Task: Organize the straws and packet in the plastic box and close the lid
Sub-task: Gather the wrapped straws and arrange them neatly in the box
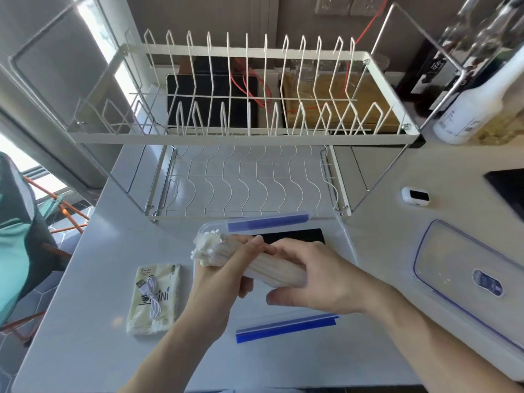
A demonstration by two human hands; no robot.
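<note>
A bundle of paper-wrapped straws (224,252) lies across both my hands, just above the open clear plastic box (344,251) with blue latches. My left hand (218,279) grips the bundle from below near its frayed white end. My right hand (314,275) closes around the other end. Inside the box a black item (295,235) shows at the far side. The cream packet (154,299) with a white cable on it rests on the counter to the left of the box. The clear lid (459,276) with a blue rim lies on the counter at the right.
A white two-tier wire dish rack (241,137) stands right behind the box. A small white device (414,196) sits to the right of the rack, and a white bottle (476,109) stands at the back right. A dark cooktop corner (510,188) shows at the far right.
</note>
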